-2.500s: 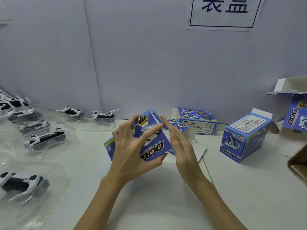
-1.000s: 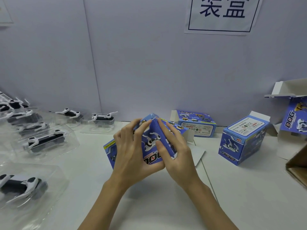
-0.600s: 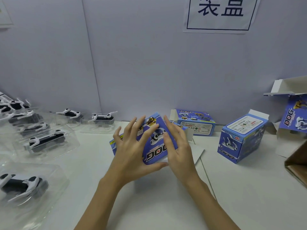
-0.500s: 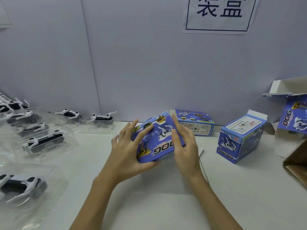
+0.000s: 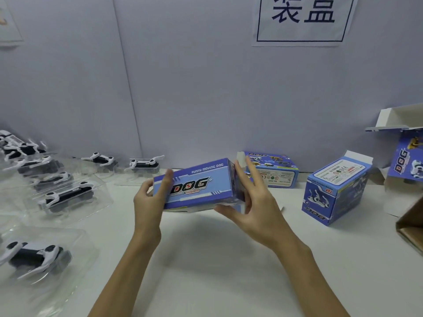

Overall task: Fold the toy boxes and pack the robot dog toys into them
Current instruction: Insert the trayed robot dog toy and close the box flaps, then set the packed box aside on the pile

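Observation:
I hold a blue toy box (image 5: 196,185) printed "DOG" above the white table, its long side facing me. My left hand (image 5: 148,202) grips its left end, thumb across the front face. My right hand (image 5: 251,202) holds its right end, fingers spread along that end and thumb under the lower corner. Several black and white robot dog toys in clear plastic trays lie at the left, one close by (image 5: 34,257) and another further back (image 5: 66,195).
A folded blue box (image 5: 332,191) stands at the right with its "TOP" flap raised. Another box (image 5: 272,170) lies against the back wall. An opened box (image 5: 405,156) and a brown carton edge (image 5: 412,227) are at the far right.
The flat box has been opened up into a full rectangular shape and turned, so its long "DOG" side now faces me. Both hands shifted from its front faces to its two ends.

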Available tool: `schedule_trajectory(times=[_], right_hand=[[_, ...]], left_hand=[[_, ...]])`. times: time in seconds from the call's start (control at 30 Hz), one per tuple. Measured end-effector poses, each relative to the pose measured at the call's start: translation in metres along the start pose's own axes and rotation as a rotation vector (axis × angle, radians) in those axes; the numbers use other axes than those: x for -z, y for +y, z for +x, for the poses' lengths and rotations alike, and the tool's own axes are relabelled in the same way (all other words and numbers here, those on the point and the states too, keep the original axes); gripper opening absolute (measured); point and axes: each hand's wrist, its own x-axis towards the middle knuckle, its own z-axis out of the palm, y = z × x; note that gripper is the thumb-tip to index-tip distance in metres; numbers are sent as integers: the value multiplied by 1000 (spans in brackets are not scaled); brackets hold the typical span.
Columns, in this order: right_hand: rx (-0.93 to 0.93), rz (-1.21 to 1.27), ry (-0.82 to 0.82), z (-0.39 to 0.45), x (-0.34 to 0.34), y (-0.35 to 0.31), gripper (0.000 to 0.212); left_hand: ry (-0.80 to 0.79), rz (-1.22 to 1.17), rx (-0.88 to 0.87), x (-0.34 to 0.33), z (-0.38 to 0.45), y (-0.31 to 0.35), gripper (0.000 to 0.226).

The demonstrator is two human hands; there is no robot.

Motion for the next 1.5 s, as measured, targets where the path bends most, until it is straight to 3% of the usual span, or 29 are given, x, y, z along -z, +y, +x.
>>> schedule_trajectory(times=[0.07, 0.13, 0.2, 0.27, 0.5, 0.63, 0.73, 0.8, 0.87, 0.97, 1.07, 1.13, 1.2, 1.23, 1.3, 1.37, 1.5], right_hand=[[-33, 42, 73, 0, -2, 1, 96], [-115, 97, 202, 0, -5, 0, 79], [-224, 170, 289, 1, -6, 1, 59], [-319, 213, 310, 3, -4, 4, 52], [-422, 164, 204, 2, 0, 12, 63], [-544, 402, 47, 4, 11, 9, 61], [-552, 385, -94, 4, 31, 9, 58], [-561, 419, -93, 3, 45, 8, 61], [-585, 508, 52, 2, 60, 8, 69], [-552, 783, 489, 3, 83, 11, 66], [-297, 1065, 1002, 3, 102, 14, 52], [-153, 1088, 1200, 1, 109, 18, 55], [-239, 958, 1180, 1, 108, 22, 63], [-336, 852, 1133, 1, 104, 25, 57], [-465, 644, 1016, 2, 92, 34, 27], [-463, 523, 851, 4, 75, 38, 3], [-465, 139, 438, 3, 28, 45, 5]], left_hand=[[-89, -134, 41, 5, 3, 4, 95], [-207, -121, -7, 7, 3, 6, 90], [-289, 7, -103, 1, -5, 4, 65], [-357, 90, -140, -8, -15, 1, 46], [-402, 10, -110, -11, -19, -9, 48], [-388, 7, -30, -10, -10, -12, 47], [-412, -5, 46, -5, -3, -15, 56], [-415, -62, 73, -6, -2, -17, 63], [-332, -164, 132, -7, 0, -17, 63], [-264, -163, 142, -5, 1, -16, 64], [-271, -122, 139, -5, 1, -18, 65], [-285, -102, 139, -7, 0, -20, 65], [-298, -74, 122, -10, -1, -22, 65], [-307, -56, 111, -11, -2, -23, 65], [-312, -22, 91, -13, -3, -25, 64], [-297, 23, 67, -14, -4, -26, 59], [-272, 320, -179, -18, -11, -38, 25]])
